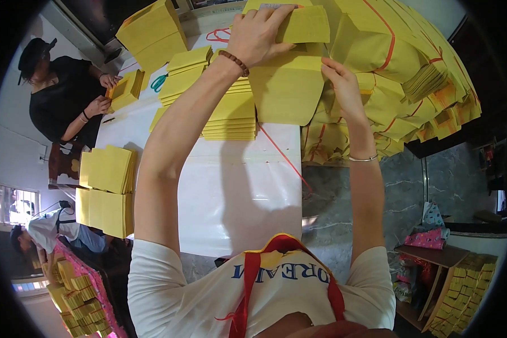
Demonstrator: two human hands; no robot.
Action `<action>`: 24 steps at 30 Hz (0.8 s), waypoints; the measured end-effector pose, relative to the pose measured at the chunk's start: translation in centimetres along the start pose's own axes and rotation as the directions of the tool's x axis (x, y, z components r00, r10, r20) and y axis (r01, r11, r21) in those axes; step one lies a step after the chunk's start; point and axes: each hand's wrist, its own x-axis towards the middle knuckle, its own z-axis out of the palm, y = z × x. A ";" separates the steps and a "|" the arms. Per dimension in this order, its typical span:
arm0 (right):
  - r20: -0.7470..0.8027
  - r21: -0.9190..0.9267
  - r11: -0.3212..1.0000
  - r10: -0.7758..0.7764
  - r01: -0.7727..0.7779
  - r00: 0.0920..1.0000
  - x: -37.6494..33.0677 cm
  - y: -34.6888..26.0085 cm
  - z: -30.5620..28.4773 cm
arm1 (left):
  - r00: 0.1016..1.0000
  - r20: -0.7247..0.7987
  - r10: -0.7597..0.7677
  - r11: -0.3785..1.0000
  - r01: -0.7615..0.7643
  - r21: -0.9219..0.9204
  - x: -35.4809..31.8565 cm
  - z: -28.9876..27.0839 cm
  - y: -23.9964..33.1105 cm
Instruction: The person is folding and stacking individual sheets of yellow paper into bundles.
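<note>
At the far side of the table, my left hand [259, 36] grips a folded yellow paper piece [307, 25], its fingers over the top and its thumb underneath. Below it, a larger yellow paper sheet [284, 93] hangs down over the white table. My right hand [343, 84] has its thumb and fingers drawn together at that sheet's right edge. Under and beside my left forearm lie neat stacks of folded yellow paper [229, 115].
Big yellow paper bundles tied with red string [372, 50] are heaped on the right. Green-handled scissors [159, 83] and more yellow stacks [104, 191] lie on the white table [231, 186]. A co-worker [62, 96] handles yellow paper at the left; another person bends farther back.
</note>
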 end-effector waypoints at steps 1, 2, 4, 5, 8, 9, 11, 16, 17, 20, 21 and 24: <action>0.004 0.017 0.999 -0.037 0.037 0.999 0.1 0.5 -0.1 | 0.999 0.034 -0.018 1.000 0.018 -0.007 -0.1 -0.1 0.1; 0.010 0.034 0.996 -0.078 0.077 0.997 0.1 0.5 0.1 | 0.997 0.066 -0.037 0.999 0.038 -0.010 -0.1 -0.2 0.2; 0.011 -0.003 0.995 -0.105 0.105 0.994 0.1 0.2 0.1 | 0.998 0.054 -0.040 0.999 0.040 -0.003 -0.1 0.1 0.0; 0.013 -0.041 0.990 -0.132 0.132 0.991 -0.1 -0.3 0.3 | 0.998 0.042 -0.044 0.999 0.044 0.004 -0.1 0.0 0.0; 0.009 0.007 0.990 -0.144 0.144 0.990 -0.7 -1.4 0.6 | 0.996 0.066 -0.059 0.998 0.059 0.009 -0.4 -0.2 0.4; 0.010 0.006 0.990 -0.143 0.143 0.990 -0.6 -1.3 0.6 | 0.996 0.066 -0.060 0.998 0.060 0.007 -0.5 -0.1 0.3; -0.008 0.009 0.987 -0.161 0.161 0.987 -0.2 -0.9 0.5 | 0.997 0.040 -0.062 0.998 0.063 -0.014 -0.5 0.0 0.2; -0.055 -0.119 0.975 -0.197 0.189 0.979 0.9 0.0 0.0 | 0.987 0.130 -0.094 0.992 0.104 -0.072 0.2 -1.1 0.9; -0.047 -0.122 0.974 -0.196 0.189 0.980 0.9 -0.1 0.2 | 0.970 0.216 -0.116 0.982 0.144 -0.120 0.3 -1.7 1.1; -0.028 -0.081 0.973 -0.220 0.218 0.975 0.9 -0.5 0.7 | 0.972 -0.170 0.162 0.985 -0.148 0.094 -0.1 -1.2 0.8; -0.029 -0.085 0.973 -0.219 0.216 0.975 0.9 -0.6 0.6 | 0.972 -0.172 0.160 0.985 -0.147 0.090 0.1 -1.6 1.1; -0.027 -0.137 0.971 -0.203 0.197 0.979 0.8 -0.6 0.4 | 0.980 0.169 -0.104 0.986 0.123 -0.110 0.3 -2.5 1.6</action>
